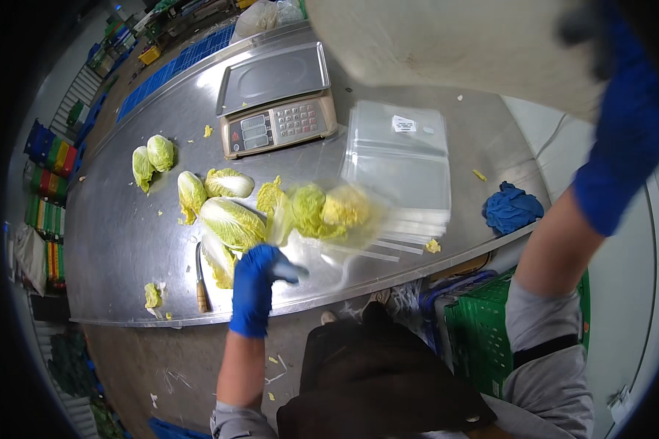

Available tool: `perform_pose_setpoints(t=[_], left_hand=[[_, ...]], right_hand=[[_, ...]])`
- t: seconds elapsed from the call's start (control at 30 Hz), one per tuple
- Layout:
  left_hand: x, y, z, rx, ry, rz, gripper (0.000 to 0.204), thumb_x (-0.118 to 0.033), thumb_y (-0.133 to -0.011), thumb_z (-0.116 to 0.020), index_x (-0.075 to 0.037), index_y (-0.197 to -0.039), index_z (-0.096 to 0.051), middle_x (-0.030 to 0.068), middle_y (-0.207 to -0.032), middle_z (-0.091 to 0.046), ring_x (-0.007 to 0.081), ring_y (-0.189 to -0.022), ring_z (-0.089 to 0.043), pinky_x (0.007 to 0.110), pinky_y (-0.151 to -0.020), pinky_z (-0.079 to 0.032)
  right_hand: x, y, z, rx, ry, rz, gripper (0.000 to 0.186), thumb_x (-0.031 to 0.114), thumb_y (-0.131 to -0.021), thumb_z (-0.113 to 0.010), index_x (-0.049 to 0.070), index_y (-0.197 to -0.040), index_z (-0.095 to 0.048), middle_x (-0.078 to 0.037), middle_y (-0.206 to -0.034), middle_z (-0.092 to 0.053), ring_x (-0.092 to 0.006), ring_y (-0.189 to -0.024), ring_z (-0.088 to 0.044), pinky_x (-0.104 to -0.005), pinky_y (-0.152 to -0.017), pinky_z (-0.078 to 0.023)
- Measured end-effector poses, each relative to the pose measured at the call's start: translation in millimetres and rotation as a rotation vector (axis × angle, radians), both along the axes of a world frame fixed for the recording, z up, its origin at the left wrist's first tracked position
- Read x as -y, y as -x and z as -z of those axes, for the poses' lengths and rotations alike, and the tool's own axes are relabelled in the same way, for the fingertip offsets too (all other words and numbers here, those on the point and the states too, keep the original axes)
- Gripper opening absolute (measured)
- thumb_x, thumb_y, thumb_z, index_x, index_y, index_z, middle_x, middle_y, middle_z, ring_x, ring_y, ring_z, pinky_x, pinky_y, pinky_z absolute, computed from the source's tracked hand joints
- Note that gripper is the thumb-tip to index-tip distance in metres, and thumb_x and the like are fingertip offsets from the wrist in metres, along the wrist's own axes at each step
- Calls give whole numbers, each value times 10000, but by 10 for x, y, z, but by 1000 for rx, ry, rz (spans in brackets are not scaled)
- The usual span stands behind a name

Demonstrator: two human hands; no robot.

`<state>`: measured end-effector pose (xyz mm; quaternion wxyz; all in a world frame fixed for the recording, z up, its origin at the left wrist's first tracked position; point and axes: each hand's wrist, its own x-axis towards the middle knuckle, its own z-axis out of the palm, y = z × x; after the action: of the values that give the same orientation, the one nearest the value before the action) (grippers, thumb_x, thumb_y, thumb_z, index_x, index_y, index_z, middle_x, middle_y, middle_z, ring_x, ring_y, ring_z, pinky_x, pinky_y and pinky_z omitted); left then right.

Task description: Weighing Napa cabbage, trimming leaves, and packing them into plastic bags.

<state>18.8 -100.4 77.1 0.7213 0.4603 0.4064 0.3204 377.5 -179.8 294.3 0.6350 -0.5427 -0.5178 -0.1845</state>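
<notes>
My left hand [255, 287], in a blue glove, is low over the metal table's near edge, a blurred grey-tipped finger stretched to the right. Just past it is a clear bag [366, 219] with yellow-green cabbage inside, smeared by motion. Whether the hand touches the bag is unclear. Several napa cabbages [231, 224] lie beside this hand, close to a knife [202, 282] with a wooden handle. High at the right, my blue-gloved right hand [609, 40] is closed at the edge of a large off-white object [461, 51]. Its kind is cut off and blurred.
A scale [277, 99] stands on the far side of the table [117, 256]. Flat clear bags [399, 168] are stacked right of it. A crumpled blue cloth [512, 208] lies at the right edge. A green crate [479, 329] is below. Two cabbages [153, 159] sit farther left.
</notes>
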Motion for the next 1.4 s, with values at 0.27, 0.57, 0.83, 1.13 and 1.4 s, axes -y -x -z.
perform_pose_setpoints(t=[0.27, 0.57, 0.83, 1.13, 1.4], left_hand=[[1314, 695, 1060, -273, 138, -34, 196, -179, -908, -562, -8, -822, -602, 94, -746, -633, 198, -641, -625, 318, -610, -523], [1256, 1063, 1144, -436, 14, -11, 162, -140, -922, -549, -23, -842, -625, 27, -743, -626, 106, -678, -612, 238, -568, -455], [1351, 1300, 980, -461, 220, -1, 200, -160, -903, -549, 13, -856, -637, 114, -770, -660, 210, -625, -664, 242, -525, -480], [1255, 1310, 972, -355, 383, 3, 233, -165, -872, -545, 37, -843, -657, 133, -721, -659, 192, -602, -639, 271, -551, -495], [1197, 1297, 971, -266, 383, -18, 260, -171, -864, -526, 58, -834, -646, 155, -761, -664, 239, -660, -653, 340, -661, -536]], right_hand=[[509, 724, 2943, 118, 716, 254, 266, 275, -842, -644, 49, -981, -644, -135, -911, -634, -317, -849, -612, -396, -774, -485], [1317, 1862, 3582, -1298, 1151, -469, 333, 313, -910, -552, 3, -854, -661, -86, -785, -671, -154, -647, -612, -310, -636, -493], [1565, 2123, 2967, -238, 1227, 29, 171, 190, -876, -595, 45, -946, -651, -82, -819, -658, -201, -710, -646, -298, -656, -496], [1085, 3393, 2901, 34, 1055, -429, 160, 230, -783, -642, 121, -897, -616, -70, -827, -591, -253, -721, -617, -358, -610, -495], [1218, 3248, 3056, 287, 975, -693, 91, 196, -821, -555, 113, -855, -570, -92, -800, -571, -277, -666, -601, -393, -523, -479]])
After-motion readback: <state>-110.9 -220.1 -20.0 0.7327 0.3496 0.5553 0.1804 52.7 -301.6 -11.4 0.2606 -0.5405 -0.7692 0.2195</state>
